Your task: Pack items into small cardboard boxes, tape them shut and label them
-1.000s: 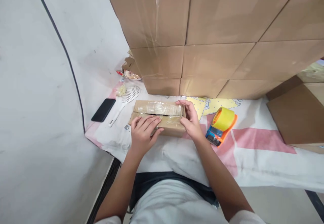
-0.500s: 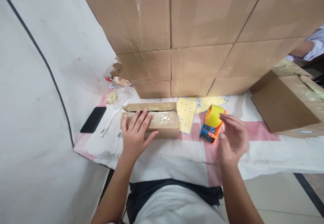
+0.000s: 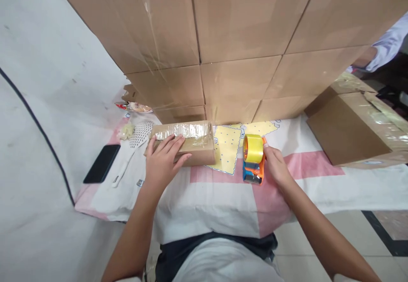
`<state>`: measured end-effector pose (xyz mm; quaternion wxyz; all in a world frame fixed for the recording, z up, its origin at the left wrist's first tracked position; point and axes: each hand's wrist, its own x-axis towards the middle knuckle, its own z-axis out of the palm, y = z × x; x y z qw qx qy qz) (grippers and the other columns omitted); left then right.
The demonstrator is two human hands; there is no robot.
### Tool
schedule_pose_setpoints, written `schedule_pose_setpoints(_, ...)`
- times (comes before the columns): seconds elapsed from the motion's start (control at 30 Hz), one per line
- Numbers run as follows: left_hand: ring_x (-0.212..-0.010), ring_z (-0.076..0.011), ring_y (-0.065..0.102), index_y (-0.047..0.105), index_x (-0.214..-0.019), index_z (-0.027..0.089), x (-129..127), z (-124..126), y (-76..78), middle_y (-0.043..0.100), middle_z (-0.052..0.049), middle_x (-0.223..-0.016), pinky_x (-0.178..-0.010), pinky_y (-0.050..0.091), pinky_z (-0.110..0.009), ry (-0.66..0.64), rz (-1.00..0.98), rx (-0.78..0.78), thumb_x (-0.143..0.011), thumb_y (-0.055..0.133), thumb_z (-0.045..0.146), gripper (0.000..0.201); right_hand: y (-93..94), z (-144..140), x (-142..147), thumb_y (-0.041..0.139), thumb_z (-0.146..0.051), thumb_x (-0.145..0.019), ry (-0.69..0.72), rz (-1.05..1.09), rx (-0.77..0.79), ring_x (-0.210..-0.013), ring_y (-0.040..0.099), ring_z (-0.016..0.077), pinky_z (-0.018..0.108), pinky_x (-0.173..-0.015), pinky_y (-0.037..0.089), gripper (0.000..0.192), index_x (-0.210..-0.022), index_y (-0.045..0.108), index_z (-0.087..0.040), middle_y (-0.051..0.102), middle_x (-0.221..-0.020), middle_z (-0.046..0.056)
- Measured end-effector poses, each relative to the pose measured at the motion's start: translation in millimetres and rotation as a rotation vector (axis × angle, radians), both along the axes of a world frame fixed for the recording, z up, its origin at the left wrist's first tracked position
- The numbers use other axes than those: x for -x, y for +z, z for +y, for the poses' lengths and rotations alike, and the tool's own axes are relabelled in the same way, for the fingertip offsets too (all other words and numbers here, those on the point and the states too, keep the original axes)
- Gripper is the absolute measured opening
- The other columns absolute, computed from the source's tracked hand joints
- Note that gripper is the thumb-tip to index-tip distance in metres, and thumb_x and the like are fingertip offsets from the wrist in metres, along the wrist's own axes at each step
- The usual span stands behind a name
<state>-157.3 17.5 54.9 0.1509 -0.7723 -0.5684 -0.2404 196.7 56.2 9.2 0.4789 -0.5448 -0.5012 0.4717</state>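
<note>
My left hand (image 3: pixel 164 156) lies flat on a small cardboard box (image 3: pixel 199 154), fingers stretched across its top and thumb apart along the near edge. Shiny clear tape runs along the box's top seam, and its far flap is down. To the right, my right hand (image 3: pixel 276 163) grips an orange and blue tape dispenser (image 3: pixel 254 171) by its right side. A yellowish roll of packing tape (image 3: pixel 254 148) sits in the dispenser. Yellow patches printed on the cloth show between the box and the dispenser.
A tall wall of stacked cardboard boxes (image 3: pixel 242 78) stands behind. Another taped box (image 3: pixel 353 124) is at right, near a person's sleeve (image 3: pixel 387 44). At left lie a black phone (image 3: pixel 102 163), a white slotted skimmer (image 3: pixel 129 154) and a crumpled yellowish wad (image 3: pixel 126 132) on the tablecloth (image 3: pixel 204 201).
My right hand has gone from hovering open beside the tape dispenser to gripping it, and the dispenser has turned more upright. The small box's raised far flap is now pressed down.
</note>
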Motion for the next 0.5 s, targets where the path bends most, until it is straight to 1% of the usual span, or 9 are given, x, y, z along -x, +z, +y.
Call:
schedule_pose_setpoints(0.07, -0.135, -0.0301, 0.06, 0.06, -0.139, 0.025, -3.3, -3.4, 4.1, 0.069, -0.006, -0.138, -0.126, 0.018, -0.054, 0.015, 0.016, 0.016, -0.1, 0.058, 0.045, 0.043, 1.1, 3.4, 1.9, 0.058, -0.075, -0.088, 0.002, 0.005, -0.016, -0.052, 0.047, 0.0154, 0.029, -0.048, 0.041, 0.062, -0.057, 0.049, -0.023, 0.052, -0.054, -0.001)
schedule_pose_setpoints(0.13, -0.138, -0.0319, 0.058, 0.058, -0.14, 0.024, -8.3, -7.1, 6.8, 0.069, -0.007, -0.139, -0.126, 0.017, -0.056, 0.035, 0.021, -0.006, -0.099, 0.059, 0.045, 0.045, 4.0, 9.4, 2.9, 0.057, -0.073, -0.091, -0.027, 0.039, -0.045, -0.048, 0.043, 0.0145, 0.029, -0.045, 0.037, 0.061, -0.057, 0.046, -0.023, 0.046, -0.051, -0.002)
schedule_pose_setpoints(0.23, -0.138, -0.0343, 0.057, 0.056, -0.14, 0.021, -22.6, -10.2, 8.1, 0.071, -0.011, -0.134, -0.125, 0.021, -0.056, 0.076, -0.022, -0.104, -0.098, 0.061, 0.04, 0.047, 15.6, 23.3, 4.5, 0.058, -0.07, -0.092, -0.105, 0.118, -0.133, -0.047, 0.041, 0.0129, 0.028, -0.043, 0.035, 0.061, -0.057, 0.043, -0.023, 0.043, -0.052, -0.002)
schedule_pose_setpoints(0.3, -0.135, -0.0349, 0.059, 0.056, -0.139, 0.019, -40.5, -11.6, 7.3, 0.073, -0.013, -0.13, -0.122, 0.026, -0.055, 0.071, -0.096, -0.207, -0.096, 0.062, 0.033, 0.046, 26.2, 33.6, 6.9, 0.059, -0.068, -0.092, -0.142, 0.192, -0.188, -0.048, 0.042, 0.0125, 0.027, -0.044, 0.036, 0.059, -0.058, 0.044, -0.023, 0.044, -0.054, -0.002)
schedule_pose_setpoints(0.33, -0.131, -0.0341, 0.062, 0.058, -0.136, 0.018, -52.8, -12.3, 6.0, 0.074, -0.013, -0.126, -0.119, 0.032, -0.053, 0.031, -0.145, -0.272, -0.094, 0.063, 0.028, 0.044, 31.0, 38.1, 8.6, 0.06, -0.067, -0.092, -0.16, 0.23, -0.214, -0.049, 0.043, 0.0124, 0.027, -0.045, 0.037, 0.058, -0.059, 0.045, -0.022, 0.045, -0.055, -0.002)
schedule_pose_setpoints(0.4, -0.113, -0.0287, 0.071, 0.062, -0.127, 0.02, -83.5, -12.9, 1.4, 0.078, -0.011, -0.112, -0.104, 0.046, -0.043, -0.151, -0.271, -0.365, -0.089, 0.064, 0.02, 0.038, 36.8, 44.4, 12.7, 0.063, -0.066, -0.09, -0.207, 0.282, -0.268, -0.05, 0.044, 0.0119, 0.026, -0.046, 0.038, 0.056, -0.06, 0.048, -0.022, 0.046, -0.058, -0.002)
schedule_pose_setpoints(0.43, -0.1, -0.0242, 0.073, 0.063, -0.124, 0.02, -101.1, -12.2, -1.8, 0.078, -0.008, -0.102, -0.093, 0.051, -0.036, -0.266, -0.358, -0.346, -0.087, 0.065, 0.018, 0.036, 37.2, 46.0, 14.6, 0.064, -0.067, -0.09, -0.235, 0.298, -0.296, -0.051, 0.044, 0.0117, 0.026, -0.046, 0.038, 0.056, -0.06, 0.048, -0.022, 0.047, -0.058, -0.002)
schedule_pose_setpoints(0.47, -0.086, -0.0198, 0.072, 0.062, -0.124, 0.021, -119.1, -10.2, -5.3, 0.076, -0.005, -0.093, -0.082, 0.052, -0.031, -0.368, -0.459, -0.255, -0.087, 0.066, 0.019, 0.037, 35.9, 46.6, 16.1, 0.064, -0.068, -0.09, -0.257, 0.306, -0.321, -0.051, 0.045, 0.0117, 0.026, -0.046, 0.038, 0.056, -0.061, 0.049, -0.021, 0.048, -0.059, -0.001)
schedule_pose_setpoints(0.5, -0.076, -0.0163, 0.068, 0.061, -0.126, 0.02, -136.7, -6.5, -8.9, 0.073, -0.003, -0.087, -0.073, 0.051, -0.028, -0.428, -0.571, -0.095, -0.088, 0.066, 0.021, 0.039, 33.0, 46.7, 16.8, 0.062, -0.068, -0.09, -0.267, 0.305, -0.337, -0.051, 0.045, 0.0118, 0.026, -0.046, 0.037, 0.056, -0.062, 0.05, -0.021, 0.049, -0.059, -0.001)
